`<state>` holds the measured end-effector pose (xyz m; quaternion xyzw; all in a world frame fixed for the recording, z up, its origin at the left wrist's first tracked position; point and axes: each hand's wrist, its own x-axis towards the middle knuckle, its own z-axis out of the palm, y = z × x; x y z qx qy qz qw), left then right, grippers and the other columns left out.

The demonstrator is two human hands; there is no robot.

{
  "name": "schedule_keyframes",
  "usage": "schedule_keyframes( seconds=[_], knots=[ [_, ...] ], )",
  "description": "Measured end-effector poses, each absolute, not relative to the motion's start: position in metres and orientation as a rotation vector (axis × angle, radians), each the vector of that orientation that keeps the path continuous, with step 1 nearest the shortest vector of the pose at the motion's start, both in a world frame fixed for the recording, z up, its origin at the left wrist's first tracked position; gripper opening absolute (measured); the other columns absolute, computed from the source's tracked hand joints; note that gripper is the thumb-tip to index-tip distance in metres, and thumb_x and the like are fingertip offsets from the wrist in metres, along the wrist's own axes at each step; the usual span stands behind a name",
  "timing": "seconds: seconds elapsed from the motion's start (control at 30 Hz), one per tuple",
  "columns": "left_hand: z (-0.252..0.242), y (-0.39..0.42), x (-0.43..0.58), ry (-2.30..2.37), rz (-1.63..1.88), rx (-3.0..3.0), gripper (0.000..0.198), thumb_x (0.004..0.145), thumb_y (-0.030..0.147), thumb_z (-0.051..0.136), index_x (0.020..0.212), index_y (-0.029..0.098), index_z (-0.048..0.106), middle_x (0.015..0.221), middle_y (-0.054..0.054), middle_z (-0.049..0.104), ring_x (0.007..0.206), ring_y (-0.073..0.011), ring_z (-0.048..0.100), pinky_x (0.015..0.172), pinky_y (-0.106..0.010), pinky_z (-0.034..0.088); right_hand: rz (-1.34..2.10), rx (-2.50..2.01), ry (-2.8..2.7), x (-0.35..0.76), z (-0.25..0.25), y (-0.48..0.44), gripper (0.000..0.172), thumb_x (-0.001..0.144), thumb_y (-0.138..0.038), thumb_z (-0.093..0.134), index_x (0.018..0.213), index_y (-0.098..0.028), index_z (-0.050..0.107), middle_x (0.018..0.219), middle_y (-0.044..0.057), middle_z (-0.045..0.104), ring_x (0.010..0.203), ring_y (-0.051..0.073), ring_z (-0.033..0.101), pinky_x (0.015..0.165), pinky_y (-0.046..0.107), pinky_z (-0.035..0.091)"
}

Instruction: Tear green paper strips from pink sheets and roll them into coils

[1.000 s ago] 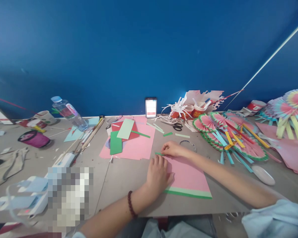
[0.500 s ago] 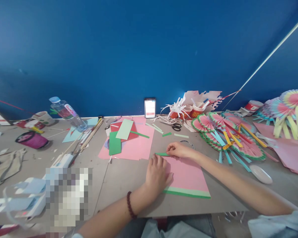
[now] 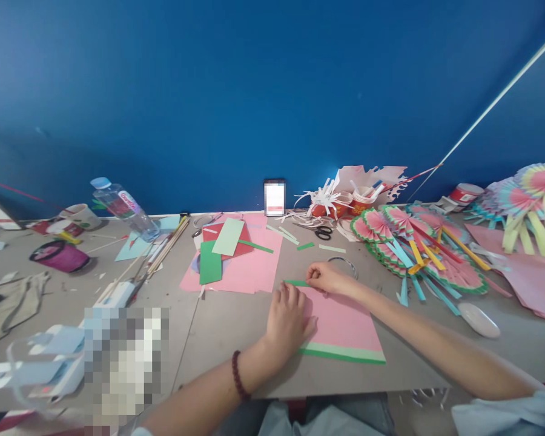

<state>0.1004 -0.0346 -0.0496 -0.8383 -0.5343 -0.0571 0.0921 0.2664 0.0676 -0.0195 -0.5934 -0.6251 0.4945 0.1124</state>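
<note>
A pink sheet of paper (image 3: 345, 318) lies in front of me, with light green and dark green bands along its near edge. My left hand (image 3: 289, 321) rests on the sheet's left side, fingers laid over it and thumb apart. At the far edge runs a narrow green paper strip (image 3: 296, 283). My right hand (image 3: 329, 280) pinches this strip between thumb and fingertips, partly hiding it. A ring-shaped roll (image 3: 347, 263) lies just beyond my right wrist.
Pink sheets (image 3: 254, 278) with green and red paper pieces lie at centre left. Black-handled scissors (image 3: 322, 232) and paper scraps sit farther back. Folded paper fans (image 3: 454, 266) and a white oval object (image 3: 479, 320) are at right. A bottle (image 3: 127, 209) leans at left.
My right hand has shifted very slightly to the right along the green strip. My left hand and the pink sheet stay where they were.
</note>
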Motion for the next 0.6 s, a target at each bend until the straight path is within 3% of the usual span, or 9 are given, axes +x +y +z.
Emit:
schedule_keyframes(
  seconds=[0.23,0.6],
  knots=[
    [-0.0513,-0.0349,0.1026,-1.592,-0.152,-2.502,0.059,0.092,0.056,0.062,0.13,0.011,0.064,0.135,-0.021,0.063,0.124,-0.0389,0.058,0.098,-0.05,0.048,1.423,-1.699,-1.865,0.2684,-0.0272,0.0677,0.013,0.078,-0.008,0.066,0.074,-0.018,0.058,0.045,-0.007,0.056,0.04,0.009,0.051,0.044,0.018,0.042],
    [-0.0496,-0.036,0.1026,-1.602,-0.16,-2.522,0.054,0.093,0.052,0.062,0.132,0.014,0.065,0.136,-0.021,0.063,0.127,-0.0413,0.056,0.099,-0.053,0.047,1.389,-1.709,-1.879,0.2689,-0.0304,0.0667,0.013,0.077,-0.01,0.067,0.075,-0.019,0.057,0.048,-0.007,0.058,0.042,0.01,0.052,0.046,0.02,0.043]
  ],
)
